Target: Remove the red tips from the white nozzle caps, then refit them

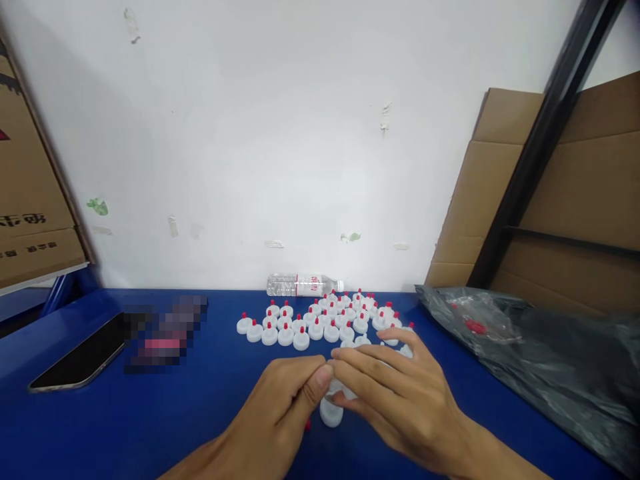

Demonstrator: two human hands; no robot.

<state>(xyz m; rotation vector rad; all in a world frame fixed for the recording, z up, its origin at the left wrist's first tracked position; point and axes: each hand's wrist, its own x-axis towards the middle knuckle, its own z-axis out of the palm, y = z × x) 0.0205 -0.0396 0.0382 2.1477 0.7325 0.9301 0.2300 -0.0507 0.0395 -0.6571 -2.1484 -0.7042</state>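
My left hand (285, 407) and my right hand (395, 393) meet low in the middle of the blue table (200, 413). Both are closed, fingertips pinched together on a small white cap (331, 412) held between them. A tiny red piece shows just under the left fingers. Beyond the hands stand several white caps with red tips (320, 320), lined up in rows. A few more lie right by my right hand's knuckles.
A clear water bottle (303, 285) lies on its side against the white wall. A dark phone (83, 360) rests at the left, a blurred patch beside it. A black plastic bag (545, 347) fills the right side. Cardboard boxes (575, 193) stand on both sides.
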